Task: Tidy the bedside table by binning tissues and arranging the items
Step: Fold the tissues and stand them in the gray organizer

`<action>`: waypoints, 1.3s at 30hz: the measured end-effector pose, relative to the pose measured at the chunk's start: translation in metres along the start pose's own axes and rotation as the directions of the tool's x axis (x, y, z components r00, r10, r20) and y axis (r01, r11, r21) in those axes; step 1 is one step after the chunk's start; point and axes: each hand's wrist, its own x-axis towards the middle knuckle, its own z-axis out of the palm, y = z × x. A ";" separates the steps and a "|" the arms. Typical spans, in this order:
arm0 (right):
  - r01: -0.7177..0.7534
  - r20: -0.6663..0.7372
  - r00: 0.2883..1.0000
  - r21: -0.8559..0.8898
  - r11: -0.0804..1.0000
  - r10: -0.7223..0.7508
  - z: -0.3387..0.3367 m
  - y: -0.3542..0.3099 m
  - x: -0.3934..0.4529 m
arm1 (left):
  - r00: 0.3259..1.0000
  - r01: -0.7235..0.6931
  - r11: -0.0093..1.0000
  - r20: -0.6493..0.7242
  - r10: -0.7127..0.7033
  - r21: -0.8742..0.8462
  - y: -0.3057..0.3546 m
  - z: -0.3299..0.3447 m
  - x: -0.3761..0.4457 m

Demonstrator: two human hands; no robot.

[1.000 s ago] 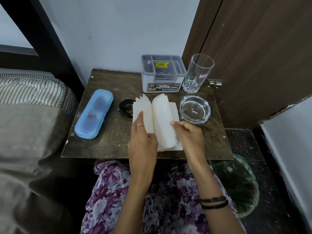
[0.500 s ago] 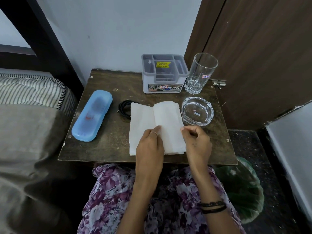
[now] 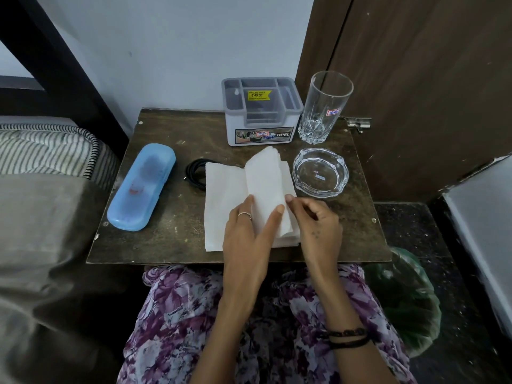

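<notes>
A stack of white tissues (image 3: 230, 195) lies on the dark wooden bedside table (image 3: 166, 239), its right half lifted like a page. My left hand (image 3: 246, 236) pinches that raised flap between thumb and fingers. My right hand (image 3: 315, 223) touches the flap's right edge with its fingertips. A black cable coil (image 3: 195, 170) peeks out from under the tissues' left corner. A blue case (image 3: 142, 187) lies at the left. At the back stand a grey organiser box (image 3: 261, 112) and a tall glass (image 3: 324, 106). A glass ashtray (image 3: 320, 171) sits right of the tissues.
A green-lined bin (image 3: 407, 303) stands on the floor right of the table's front corner. A bed with striped bedding (image 3: 47, 151) borders the left. A brown door (image 3: 415, 79) rises behind the table on the right.
The tissues lay flat half a second ago; now their right half is lifted again, held by my left hand, with my right hand at its edge.
</notes>
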 end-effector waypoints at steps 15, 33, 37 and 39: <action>0.028 0.054 0.998 0.129 0.991 -0.036 0.005 -0.012 -0.008 | 0.996 0.076 0.986 -0.028 -0.081 -0.147 0.009 -0.012 0.007; -0.120 0.217 0.976 0.421 0.899 0.029 0.003 -0.015 -0.006 | 0.997 0.074 0.997 0.002 -0.074 -0.021 0.008 -0.008 0.008; -0.099 0.245 0.969 0.400 0.911 -0.002 0.003 -0.016 -0.007 | 0.998 0.069 0.997 -0.001 -0.069 0.029 0.011 -0.008 0.007; -0.099 0.249 0.969 0.401 0.911 -0.004 0.004 -0.016 -0.007 | 0.998 0.059 0.996 -0.005 -0.058 0.071 0.012 -0.009 0.008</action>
